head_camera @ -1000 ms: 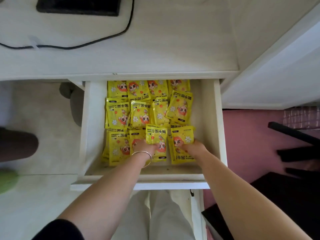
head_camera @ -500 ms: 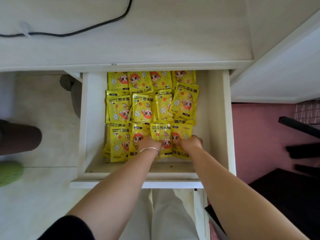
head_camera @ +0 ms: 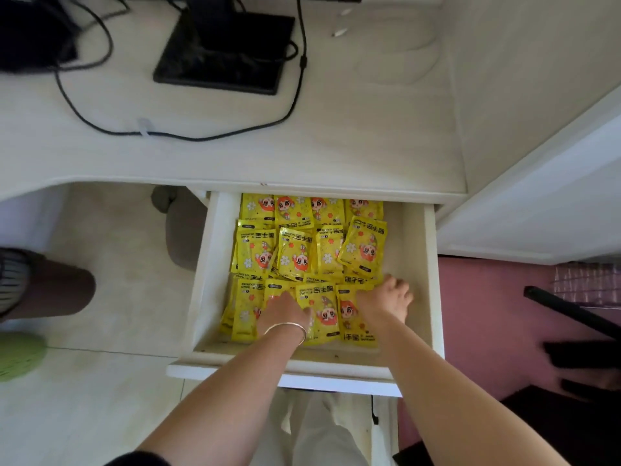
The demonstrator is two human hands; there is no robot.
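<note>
As both hands are set down in the near row of the open drawer (head_camera: 416, 297), the work is judged to be the squaring-up of the yellow hand-warmer packets (head_camera: 295, 250) stored there. The packets are laid in three overlapping rows, crowded to the left and middle of the drawer, with bare floor left along its right wall. The left hand (head_camera: 284, 311), with a bracelet (head_camera: 285, 327) at the wrist, is laid flat on the near-row packets, fingers extended, pressing rather than gripping. The right hand (head_camera: 386, 301) is placed at the right edge of the same row with fingers curled; whether a packet edge is pinched cannot be told. One centre packet (head_camera: 324, 311) is exposed between the two hands.

Risks noted: the packets are glossy and overlapped, so a sideways push from the right hand may ride one packet over its neighbour instead of aligning it. The tilted packet (head_camera: 364, 245) at the right end of the middle row may be knocked askew if the near row is shoved toward the far side. The packets may be creased by heavy pressure from the left hand.
</note>
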